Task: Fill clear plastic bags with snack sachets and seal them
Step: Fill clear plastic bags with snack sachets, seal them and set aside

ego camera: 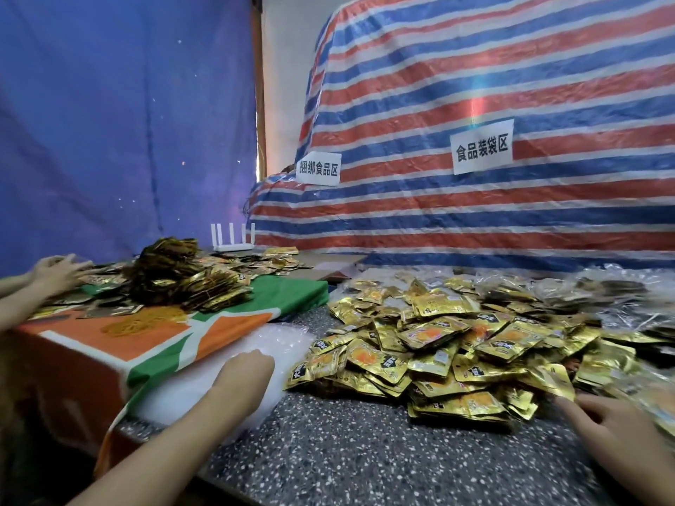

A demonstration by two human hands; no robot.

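A big heap of gold snack sachets [456, 345] covers the right half of the speckled grey table [347, 451]. A stack of clear plastic bags [219, 381] lies at the heap's left side, against an orange and green cloth. My left hand [244, 370] rests knuckles-up on this stack, fingers curled into the plastic. My right hand [606, 421] lies at the heap's near right edge, fingers spread and touching the nearest sachets, nothing held. Several filled clear bags [599, 294] lie behind the heap at the far right.
The orange and green cloth [153, 345] covers a raised surface at left, holding darker gold sachets [182, 279] and rubber bands [135, 325]. Another person's hands [58, 268] work there. A white router [233, 239] stands at the back. A striped tarp [475, 104] with paper signs rises behind.
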